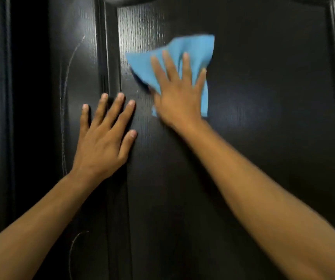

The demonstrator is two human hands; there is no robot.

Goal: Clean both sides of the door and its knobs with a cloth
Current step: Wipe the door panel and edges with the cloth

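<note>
Door (263, 138), dark and glossy with a faint wood grain, fills nearly the whole view from my head camera; a raised moulding (110, 57) frames its recessed centre panel, and a soft glare sits on the panel right of centre. Left of the moulding, thin pale curved marks (65, 93) run down the door's flat outer strip, with another short curl lower down. Beyond that strip the far left edge falls into shadow, where I cannot tell frame from wall.

Both my bare forearms reach up from the bottom corners. My right hand (177, 98) lies flat on a light blue cloth (193, 51), fingers straight and spread, pressing it against the upper part of the panel; the cloth fans out above and to both sides of the fingers, its edges blurred. My left hand (102, 142) rests just below and to the left, close to the right hand but apart from it, palm flat on the door across the moulding's inner edge, fingers straight and splayed, its grip around nothing. No part of the left hand touches the cloth
</note>
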